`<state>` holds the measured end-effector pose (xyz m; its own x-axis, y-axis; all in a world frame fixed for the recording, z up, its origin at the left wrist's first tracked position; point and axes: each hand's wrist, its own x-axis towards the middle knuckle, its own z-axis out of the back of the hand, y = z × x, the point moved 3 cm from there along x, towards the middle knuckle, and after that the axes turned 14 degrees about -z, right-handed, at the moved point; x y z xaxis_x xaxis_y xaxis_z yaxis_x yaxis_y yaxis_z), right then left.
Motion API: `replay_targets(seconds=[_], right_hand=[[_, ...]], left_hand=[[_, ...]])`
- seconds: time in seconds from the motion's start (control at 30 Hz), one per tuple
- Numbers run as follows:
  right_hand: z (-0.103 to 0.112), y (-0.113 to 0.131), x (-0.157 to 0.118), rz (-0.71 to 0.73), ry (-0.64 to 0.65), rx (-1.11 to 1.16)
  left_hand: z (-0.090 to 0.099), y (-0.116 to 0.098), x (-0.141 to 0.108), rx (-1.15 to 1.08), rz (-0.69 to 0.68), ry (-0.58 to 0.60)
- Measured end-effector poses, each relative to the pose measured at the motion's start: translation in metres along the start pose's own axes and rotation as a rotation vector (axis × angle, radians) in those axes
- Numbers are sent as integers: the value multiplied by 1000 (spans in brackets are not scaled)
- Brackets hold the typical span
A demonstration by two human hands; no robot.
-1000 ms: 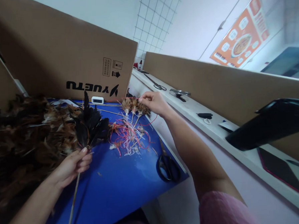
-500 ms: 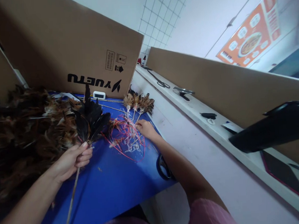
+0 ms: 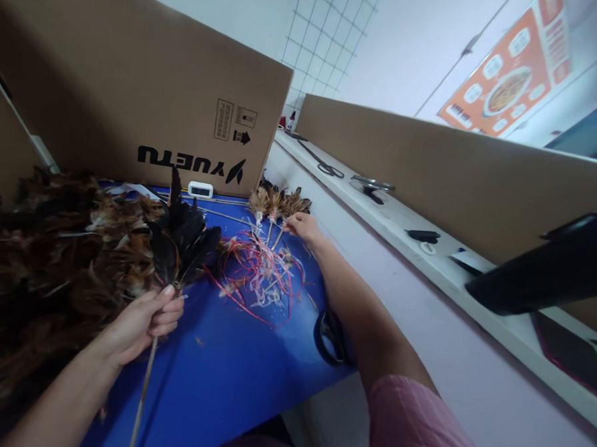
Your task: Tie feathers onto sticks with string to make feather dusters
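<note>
My left hand (image 3: 156, 316) is closed round a thin stick (image 3: 142, 405), at the base of a fan of black feathers (image 3: 179, 240) that points up and away. My right hand (image 3: 303, 226) has its fingers pinched together beside the small brown feather bundles (image 3: 273, 203) at the far right of the blue table. Whatever its fingertips may hold is too small to make out. Between the hands lies a loose tangle of pink and white strings (image 3: 265, 268).
A large heap of brown feathers (image 3: 46, 277) covers the left side. A cardboard box (image 3: 171, 77) stands behind the blue table (image 3: 226, 374). Black-handled scissors (image 3: 329, 338) lie near the right edge. Beyond, a white ledge (image 3: 398, 218) holds scissors (image 3: 330, 170) and a black object (image 3: 545, 264).
My right hand has moved away from the pink and white strings, up and slightly right to the small feather bundles. My left hand keeps its hold on the stick. The view has shifted slightly.
</note>
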<state>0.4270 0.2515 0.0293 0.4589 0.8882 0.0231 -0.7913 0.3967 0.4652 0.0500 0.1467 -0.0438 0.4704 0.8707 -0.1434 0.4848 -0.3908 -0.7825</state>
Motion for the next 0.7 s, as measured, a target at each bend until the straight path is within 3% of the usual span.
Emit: replay_targets(seconds=[0.07, 0.27, 0.33, 0.53, 0.6, 0.7], right_hand=[[-6, -2, -4, -5, 16, -10], [-53, -11, -30, -7, 84, -57], [-49, -11, -26, -8, 66, -43], [-5, -3, 3, -36, 17, 12], [-10, -2, 1, -43, 50, 14], [-37, -5, -12, -73, 137, 25]], left_hand=[[-1, -1, 0, -10, 5, 6], [0, 1, 1, -15, -6, 21], [1, 2, 1, -10, -12, 17], [2, 2, 0, -6, -9, 18], [1, 2, 0, -9, -6, 21], [1, 1, 0, -11, -17, 9]])
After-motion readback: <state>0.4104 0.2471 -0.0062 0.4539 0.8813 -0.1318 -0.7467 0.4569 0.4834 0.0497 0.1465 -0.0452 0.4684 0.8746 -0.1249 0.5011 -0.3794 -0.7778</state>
